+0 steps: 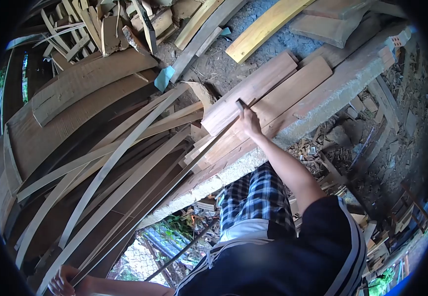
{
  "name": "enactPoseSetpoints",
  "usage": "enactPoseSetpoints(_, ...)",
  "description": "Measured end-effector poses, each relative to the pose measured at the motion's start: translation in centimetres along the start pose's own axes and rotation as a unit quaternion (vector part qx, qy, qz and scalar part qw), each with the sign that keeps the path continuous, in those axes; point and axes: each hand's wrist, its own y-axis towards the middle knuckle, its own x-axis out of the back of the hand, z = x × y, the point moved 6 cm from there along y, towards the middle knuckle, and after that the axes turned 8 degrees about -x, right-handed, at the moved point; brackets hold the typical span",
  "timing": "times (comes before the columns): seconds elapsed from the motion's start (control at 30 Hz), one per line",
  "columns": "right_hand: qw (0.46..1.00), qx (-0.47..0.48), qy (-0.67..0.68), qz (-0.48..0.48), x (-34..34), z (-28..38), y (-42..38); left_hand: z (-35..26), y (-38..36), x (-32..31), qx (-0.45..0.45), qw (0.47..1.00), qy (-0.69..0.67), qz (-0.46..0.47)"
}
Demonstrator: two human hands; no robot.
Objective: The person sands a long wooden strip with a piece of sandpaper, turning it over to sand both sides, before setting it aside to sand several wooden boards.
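Note:
A long, thin, dark-edged strip (pixel 168 194) runs diagonally from the middle of the view to the lower left. My right hand (pixel 248 121) is closed around its upper end, above the planed boards; a small dark tip sticks out past the fingers. Down at the lower left edge, my left hand (pixel 63 281) has curled fingers at the other end of this strip, close to a pale wooden strip (pixel 120 201). Under and beside my right hand lie a reddish board (pixel 253 91) and a lighter board (pixel 297 86).
The boards rest on a long ledge with a rough pale edge (pixel 317 116). Curved-looking planks (pixel 90 81) and crossing strips fill the left. A yellowish board (pixel 265 29) and scrap wood (pixel 83 24) lie at the back. Offcuts litter the ground at right.

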Motion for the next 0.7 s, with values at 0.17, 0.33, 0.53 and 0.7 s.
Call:
enactPoseSetpoints(0.17,0.993,0.061,-0.003,-0.106,-0.1,-0.2,0.1,-0.8,1.2,-0.5,-0.137,0.98,0.144,0.002)
enactPoseSetpoints(0.33,0.997,0.016,-0.068,-0.019,-0.1,-0.8,2.4,0.3,1.5,-0.4,-0.163,0.976,0.143,-0.017)
enactPoseSetpoints(0.53,0.998,-0.014,-0.049,-0.031,-2.7,-3.9,6.1,0.7,2.7,0.0,-0.086,0.993,0.066,0.037)
enactPoseSetpoints(0.7,0.992,-0.094,-0.066,0.051,-2.0,-4.0,7.4,3.1,2.8,-0.6,-0.033,0.996,0.01,0.083)
